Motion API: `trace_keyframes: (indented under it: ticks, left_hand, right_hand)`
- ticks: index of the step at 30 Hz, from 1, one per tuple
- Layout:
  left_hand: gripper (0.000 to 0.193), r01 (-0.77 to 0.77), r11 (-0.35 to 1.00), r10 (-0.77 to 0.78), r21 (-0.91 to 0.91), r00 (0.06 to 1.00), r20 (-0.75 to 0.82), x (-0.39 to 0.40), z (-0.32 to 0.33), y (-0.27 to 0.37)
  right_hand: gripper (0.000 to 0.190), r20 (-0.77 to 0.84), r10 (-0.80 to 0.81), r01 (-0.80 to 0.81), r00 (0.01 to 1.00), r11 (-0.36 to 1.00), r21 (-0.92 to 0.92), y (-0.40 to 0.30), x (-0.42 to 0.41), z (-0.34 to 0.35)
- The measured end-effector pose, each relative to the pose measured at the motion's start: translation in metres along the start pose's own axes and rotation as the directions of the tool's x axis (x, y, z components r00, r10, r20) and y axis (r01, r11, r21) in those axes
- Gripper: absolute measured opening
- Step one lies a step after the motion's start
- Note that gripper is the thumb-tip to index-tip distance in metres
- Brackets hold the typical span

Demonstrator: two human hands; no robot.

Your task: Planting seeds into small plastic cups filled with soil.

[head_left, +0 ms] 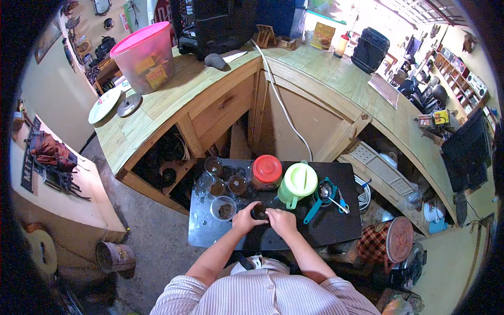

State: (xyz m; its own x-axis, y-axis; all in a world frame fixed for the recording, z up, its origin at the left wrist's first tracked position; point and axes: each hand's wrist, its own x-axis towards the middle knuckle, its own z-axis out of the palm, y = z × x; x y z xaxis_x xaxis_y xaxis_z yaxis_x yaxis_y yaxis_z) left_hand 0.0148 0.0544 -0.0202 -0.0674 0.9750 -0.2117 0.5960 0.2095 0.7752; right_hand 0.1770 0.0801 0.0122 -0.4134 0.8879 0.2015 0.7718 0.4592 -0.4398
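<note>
At the near side of the small black table point(315, 232), my left hand point(244, 219) curls around the left side of a small dark glass point(259, 212). The fingers of my right hand point(282, 221) press on its right rim. Left of it stands a clear plastic cup point(223, 208) with dark, coarse grounds at the bottom. Farther back are three glasses of dark brown liquid: one glass point(214, 166), a second glass point(217, 186) and a third glass point(237, 184). A red-lidded jar point(267, 172) and a lidded light-green pitcher point(298, 183) stand beyond my hands.
Right of the pitcher lie a teal-handled strainer point(314, 212), a metal spoon point(334, 201) and blue-handled scissors point(343, 205). A wooden corner counter point(315, 71) curves around the table's far side, with a pink-lidded tub point(143, 59) on it. A bucket point(115, 256) lies on the floor at left.
</note>
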Motion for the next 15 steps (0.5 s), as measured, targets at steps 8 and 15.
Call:
trace_keyframes:
  ticks: [8,15]
  left_hand:
    - [0.073,-0.040,0.998,0.040,-0.039,0.999,-0.006,0.003,0.005,-0.010]
    - [0.073,-0.033,0.999,0.033,-0.030,0.999,0.000,0.000,0.001,-0.005]
  right_hand:
    - [0.015,0.019,0.010,-0.010,1.000,1.000,0.004,-0.004,0.000,0.002]
    - [0.015,-0.003,0.021,-0.021,1.000,1.000,0.018,-0.009,0.003,-0.003]
